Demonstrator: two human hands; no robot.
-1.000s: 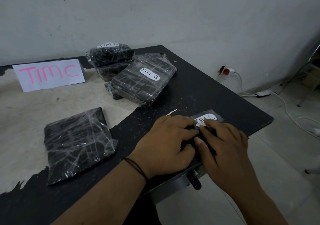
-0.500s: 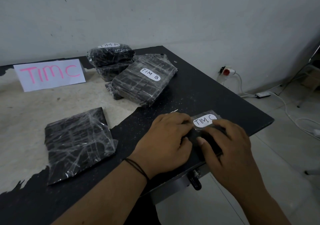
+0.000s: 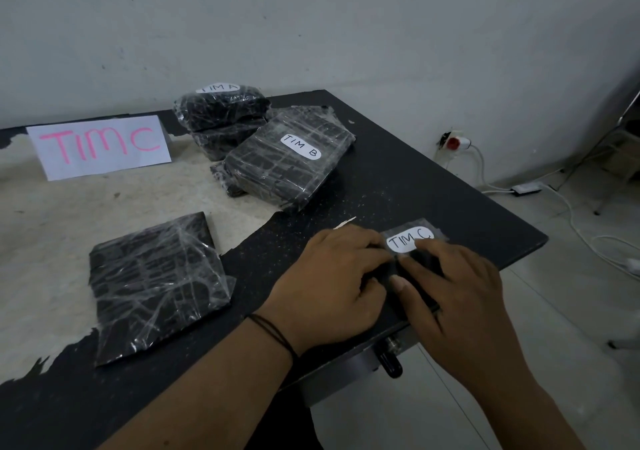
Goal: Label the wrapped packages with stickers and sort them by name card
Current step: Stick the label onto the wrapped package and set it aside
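A small black wrapped package (image 3: pixel 419 265) lies near the table's right front edge, with a white sticker (image 3: pixel 405 241) reading "TIM C" on its far end. My left hand (image 3: pixel 332 283) holds the package's left side with curled fingers. My right hand (image 3: pixel 457 297) lies flat over its right part, fingertips touching the sticker's lower right edge, thumb resting on the wrap. Both hands hide most of the package. An unlabelled wrapped package (image 3: pixel 156 283) lies to the left. A white name card (image 3: pixel 100 146) with pink "TIM C" stands at the back left.
A package stickered "TIM B" (image 3: pixel 291 162) leans on a stack topped by a "TIM A" package (image 3: pixel 221 110) at the back. A white paper scrap (image 3: pixel 344 223) lies just beyond my left hand. The table edge (image 3: pixel 502 262) drops off at right. A wall socket (image 3: pixel 453 142) and cables sit on the floor.
My right hand slid back toward me, baring the whole "TIM C" sticker. My left hand stayed on the package's left side.
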